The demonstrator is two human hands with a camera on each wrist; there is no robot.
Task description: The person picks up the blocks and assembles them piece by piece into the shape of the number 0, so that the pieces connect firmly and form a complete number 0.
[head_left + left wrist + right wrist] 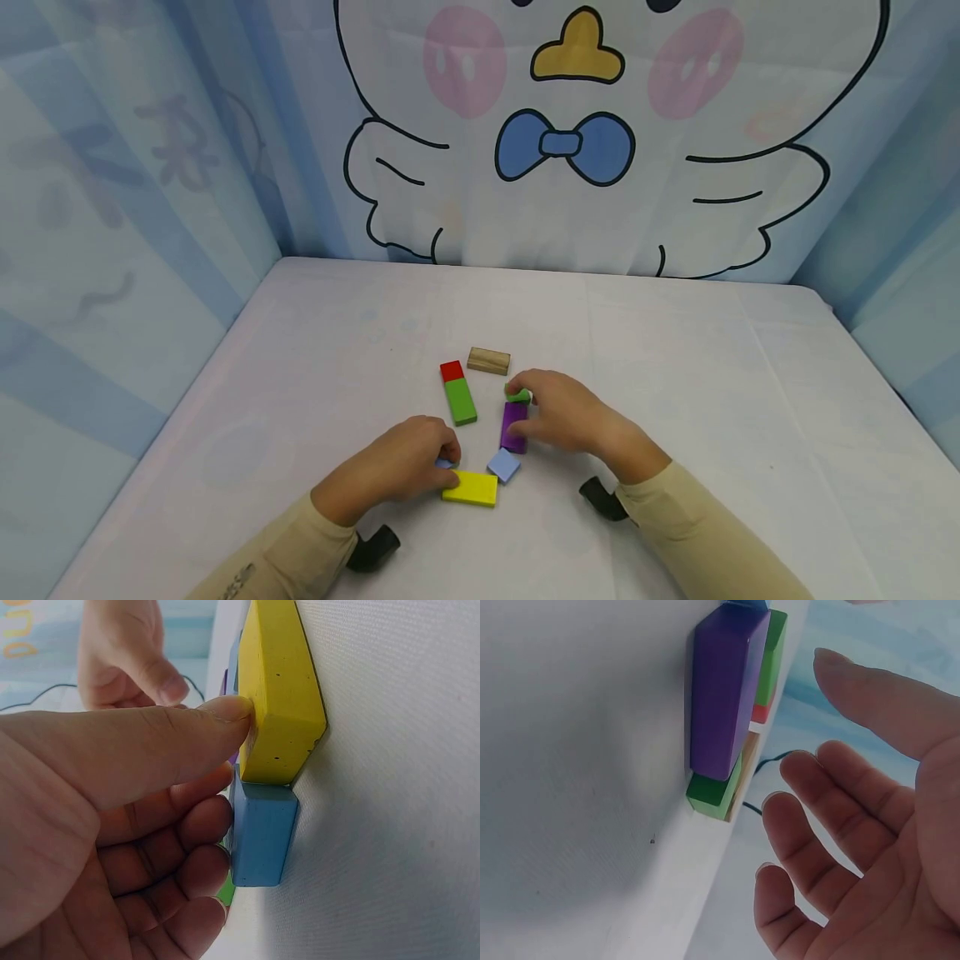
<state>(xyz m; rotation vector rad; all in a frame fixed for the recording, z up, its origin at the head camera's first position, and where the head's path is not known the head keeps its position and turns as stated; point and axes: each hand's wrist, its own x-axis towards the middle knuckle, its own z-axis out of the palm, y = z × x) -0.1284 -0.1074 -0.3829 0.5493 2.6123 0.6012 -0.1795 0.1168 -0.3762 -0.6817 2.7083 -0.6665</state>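
Observation:
My left hand (411, 460) lays its thumb on the left end of a yellow rectangular block (471, 489). Its bent fingertips are right at a light blue block (262, 834), which butts against the yellow one and is mostly covered in the head view. Over a purple block (513, 427), my right hand (567, 417) spreads thumb and fingers; the right wrist view shows them apart from the blocks. A small green block (714, 793) meets the purple block's far end. Another light blue block (504, 466), turned at an angle, lies between the yellow and purple ones.
Farther back lie a red block (452, 371) end to end with a longer green block (461, 402), and a bare wood block (488, 361). Together the blocks form a loose ring on the white tabletop (675, 350). Printed curtains (570, 217) hang behind and at both sides.

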